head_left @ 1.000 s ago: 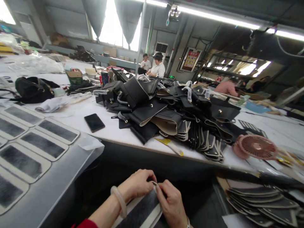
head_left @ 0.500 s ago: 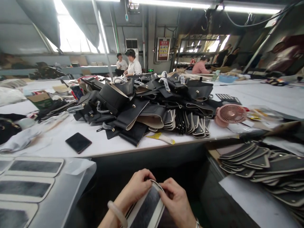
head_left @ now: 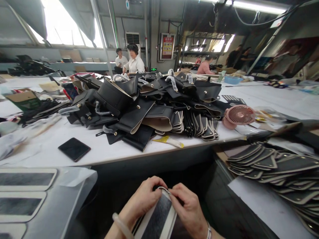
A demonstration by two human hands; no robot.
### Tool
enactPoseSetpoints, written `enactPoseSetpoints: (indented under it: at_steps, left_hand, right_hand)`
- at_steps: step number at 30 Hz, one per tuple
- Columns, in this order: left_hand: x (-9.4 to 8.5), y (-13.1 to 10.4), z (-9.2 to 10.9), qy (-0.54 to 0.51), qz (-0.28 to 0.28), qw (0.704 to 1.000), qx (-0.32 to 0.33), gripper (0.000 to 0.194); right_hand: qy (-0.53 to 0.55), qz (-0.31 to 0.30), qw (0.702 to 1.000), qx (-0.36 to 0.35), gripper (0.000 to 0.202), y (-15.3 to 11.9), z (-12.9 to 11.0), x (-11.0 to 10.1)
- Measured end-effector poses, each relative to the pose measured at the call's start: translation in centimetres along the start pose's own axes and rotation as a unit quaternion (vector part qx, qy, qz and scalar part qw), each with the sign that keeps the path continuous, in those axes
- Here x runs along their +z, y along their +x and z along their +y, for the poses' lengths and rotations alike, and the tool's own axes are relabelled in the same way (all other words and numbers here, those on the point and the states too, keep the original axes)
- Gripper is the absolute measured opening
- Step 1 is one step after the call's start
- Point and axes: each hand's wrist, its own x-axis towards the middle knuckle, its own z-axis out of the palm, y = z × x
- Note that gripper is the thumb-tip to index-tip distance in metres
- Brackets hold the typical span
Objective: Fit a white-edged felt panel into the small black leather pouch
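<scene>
Pinching a black-and-pale panel (head_left: 159, 216) at bottom centre, the left hand (head_left: 147, 197) and right hand (head_left: 188, 205) clasp its top edge between fingers and thumbs; uneven pulling might pucker it, while a knock could slide the overlapping pieces (head_left: 270, 166) lower right

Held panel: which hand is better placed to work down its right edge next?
Right, I'd judge: the right hand is at the panel's top right corner, beside that edge, while the left hand holds the upper left side.
</scene>
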Motion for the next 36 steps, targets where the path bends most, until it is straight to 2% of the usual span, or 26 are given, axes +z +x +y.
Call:
enactPoseSetpoints:
  at_steps: [7, 14, 17, 19, 21, 24, 26, 29, 31, 33, 36]
  left_hand:
    - [0.0, -0.3, 0.7, -0.001, 0.018, 1.0, 0.007, 0.023]
    - [0.3, -0.4, 0.2, -0.021, 0.019, 1.0, 0.004, 0.025]
    - [0.3, -0.4, 0.2, -0.022, 0.019, 1.0, 0.004, 0.026]
    - [0.3, -0.4, 0.2, -0.019, 0.02, 1.0, 0.006, 0.026]
    - [0.3, -0.4, 0.1, -0.014, 0.024, 1.0, 0.007, 0.026]
    - [0.4, -0.5, -0.2, -0.003, 0.03, 1.0, 0.004, 0.026]
    - [0.3, -0.6, -0.2, 0.005, 0.032, 0.999, 0.005, 0.028]
    - [0.3, -0.6, -0.1, 0.009, 0.033, 0.999, 0.011, 0.028]
    - [0.5, -0.5, -0.2, -0.001, 0.037, 0.999, 0.017, 0.028]
    - [0.9, -0.6, -0.3, -0.018, 0.05, 0.998, 0.023, 0.028]
    - [1.3, -0.9, -0.6, -0.043, 0.072, 0.996, 0.023, 0.03]
  right_hand:
    - [-0.041, -0.038, 0.997, -0.046, 0.027, -0.2, 0.1, -0.3]
    - [-0.035, -0.11, 0.992, -0.045, 0.034, 0.4, -1.7, -1.7]
    - [0.015, -0.113, 0.993, 0.009, 0.035, 1.2, -1.5, -1.9]
    - [0.088, -0.103, 0.986, 0.097, 0.035, 1.8, -0.7, -1.7]
    - [0.203, -0.127, 0.948, 0.212, 0.035, 2.6, 0.4, -1.3]
    - [0.331, -0.221, 0.854, 0.334, 0.046, 4.0, 2.0, -1.0]
    - [0.343, -0.293, 0.813, 0.367, 0.052, 5.0, 2.5, -1.1]
    - [0.31, -0.382, 0.77, 0.406, 0.055, 6.8, 2.6, -1.7]
    - [0.273, -0.427, 0.749, 0.426, 0.057, 7.9, 2.2, -2.1]
    - [0.225, -0.46, 0.742, 0.433, 0.059, 8.8, 1.6, -2.0]
    - [0.137, -0.485, 0.761, 0.409, 0.058, 9.7, 0.3, -1.2]
